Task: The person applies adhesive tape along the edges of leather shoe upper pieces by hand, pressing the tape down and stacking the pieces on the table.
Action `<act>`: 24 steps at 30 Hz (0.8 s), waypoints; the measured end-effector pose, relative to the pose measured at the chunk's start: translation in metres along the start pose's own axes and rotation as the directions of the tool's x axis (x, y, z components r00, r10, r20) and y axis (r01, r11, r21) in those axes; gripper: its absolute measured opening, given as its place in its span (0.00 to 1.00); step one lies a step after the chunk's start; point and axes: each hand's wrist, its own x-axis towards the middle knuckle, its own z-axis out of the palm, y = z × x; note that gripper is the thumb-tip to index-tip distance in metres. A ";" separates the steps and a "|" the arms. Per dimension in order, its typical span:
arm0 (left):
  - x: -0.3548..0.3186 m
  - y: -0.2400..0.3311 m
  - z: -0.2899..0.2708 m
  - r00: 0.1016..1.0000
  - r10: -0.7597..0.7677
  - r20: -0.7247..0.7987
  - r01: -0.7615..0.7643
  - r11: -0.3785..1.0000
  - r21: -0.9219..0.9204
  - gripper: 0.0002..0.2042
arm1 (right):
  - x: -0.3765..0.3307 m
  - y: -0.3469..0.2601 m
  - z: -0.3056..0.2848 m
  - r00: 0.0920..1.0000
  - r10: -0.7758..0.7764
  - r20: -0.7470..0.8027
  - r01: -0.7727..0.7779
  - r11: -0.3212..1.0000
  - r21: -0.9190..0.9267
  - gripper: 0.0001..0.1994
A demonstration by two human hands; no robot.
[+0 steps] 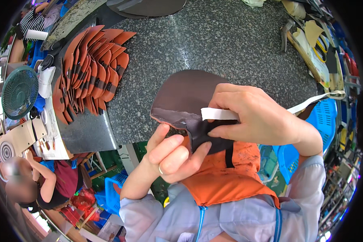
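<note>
Right hand (248,111), flat white strip (221,114), rounded sheet (187,92)

right hand (254,115) holds white strip (218,114) over brown piece (185,92)

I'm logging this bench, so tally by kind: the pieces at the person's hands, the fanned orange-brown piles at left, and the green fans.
Dark brown panel: 1
White strip: 1
Orange-brown pile: 1
Green fan: 1
Total: 4
</note>
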 end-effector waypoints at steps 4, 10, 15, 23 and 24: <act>-0.019 0.000 0.006 0.999 -0.019 0.045 0.019 1.000 -0.015 0.12 | 0.003 0.011 0.020 0.999 0.023 -0.032 -0.024 0.999 -0.030 0.12; -0.063 0.010 0.012 0.940 -0.251 0.232 0.287 0.948 -0.136 0.17 | 0.013 0.044 0.057 0.987 -0.157 -0.021 0.154 0.982 -0.113 0.09; -0.066 0.009 0.020 0.954 -0.238 0.181 0.268 0.948 -0.169 0.15 | 0.010 0.050 0.084 0.895 -0.431 -0.117 0.249 0.698 -0.671 0.09; -0.017 -0.022 -0.060 0.783 -0.519 0.342 0.589 0.796 -0.141 0.14 | 0.006 0.038 0.028 0.779 0.076 -0.623 -0.131 0.990 -0.043 0.26; -0.002 -0.037 -0.080 0.768 -0.572 0.289 0.627 0.763 -0.156 0.14 | -0.005 0.044 0.025 0.755 0.134 -0.642 -0.151 0.988 0.029 0.28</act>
